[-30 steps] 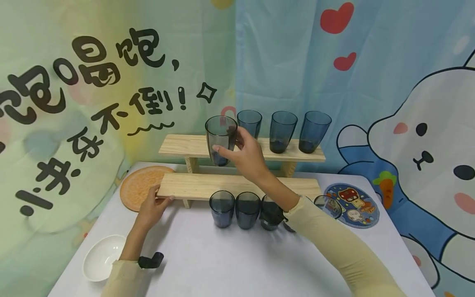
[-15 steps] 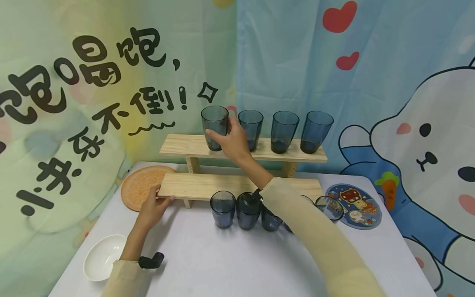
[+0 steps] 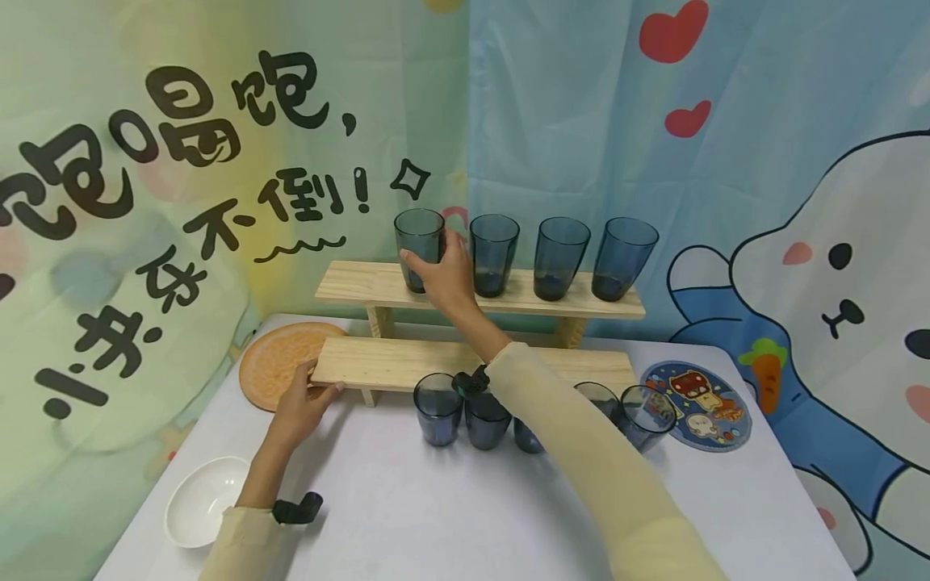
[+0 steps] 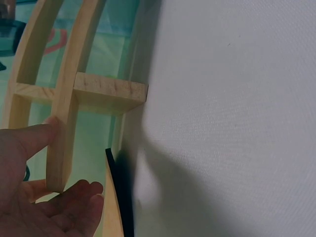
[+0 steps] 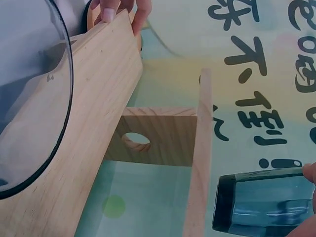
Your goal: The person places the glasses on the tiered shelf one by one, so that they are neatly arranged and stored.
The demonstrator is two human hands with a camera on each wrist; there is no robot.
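Note:
A blue-tinted drinking glass [image 3: 412, 242] is upright at the left of the upper board [image 3: 356, 281] of a two-tier wooden shelf. My right hand [image 3: 450, 278] grips its side, thumb in front; the right wrist view shows the glass's base [image 5: 224, 203] at the board. Three similar glasses stand in a row to its right, the nearest glass [image 3: 494, 254] close to my fingers. Down at the left end of the lower board [image 3: 385, 363], my left hand [image 3: 299, 407] pinches the corner, its thumb [image 4: 37, 136] on the wood.
Several more glasses stand before the lower board, such as the leftmost glass [image 3: 438, 420]; my right forearm partly hides them. A white bowl [image 3: 190, 516] sits front left. An orange round mat [image 3: 265, 371] and a blue patterned mat [image 3: 715, 436] flank the shelf.
My right hand has carried the glass up and back from in front of the upper board onto its left part, upright beside the others. My left hand has stayed on the lower board.

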